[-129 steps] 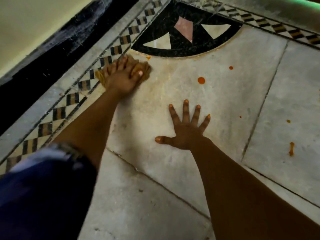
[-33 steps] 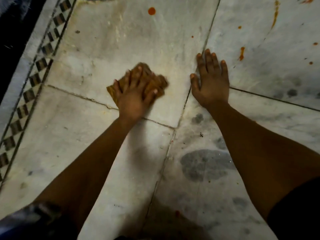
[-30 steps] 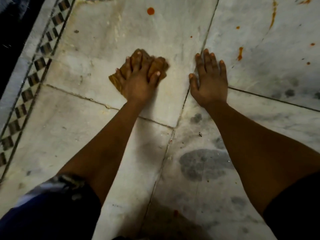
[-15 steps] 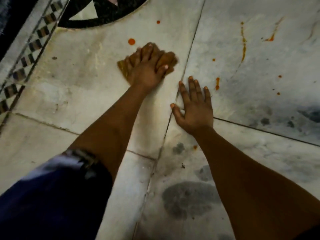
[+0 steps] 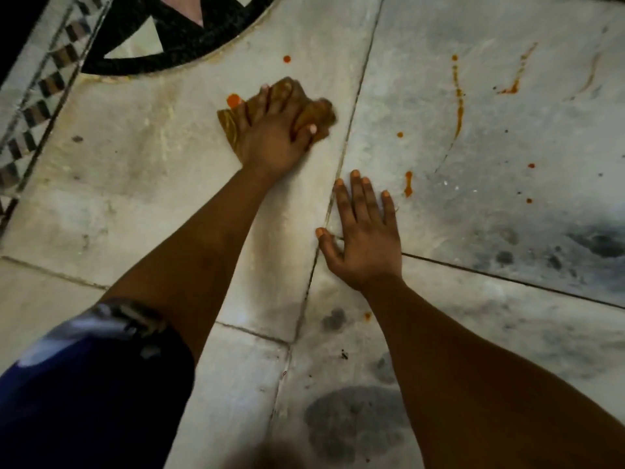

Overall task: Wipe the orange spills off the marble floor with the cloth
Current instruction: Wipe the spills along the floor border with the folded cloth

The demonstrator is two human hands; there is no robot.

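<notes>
Two hands: left hand [image 5: 277,137] clutches one cloth [image 5: 230,125], right hand [image 5: 363,238] splayed flat.

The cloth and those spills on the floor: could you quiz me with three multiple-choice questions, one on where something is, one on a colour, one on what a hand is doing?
1. Where is the round orange spot nearest the cloth?
A. At its far left edge
B. Under the right hand
C. On the black inlay

2. What colour is the sleeve on the left arm?
A. Red
B. Dark blue
C. Yellow

3. What is the right hand doing?
A. Gripping the cloth
B. Lifted in the air
C. Resting flat on the marble floor

Answers: 1 A, the spot sits just by the cloth's edge; 2 B, the sleeve shows dark blue; 3 C, its fingers lie straight on the floor, while the left hand holds the cloth.
</notes>
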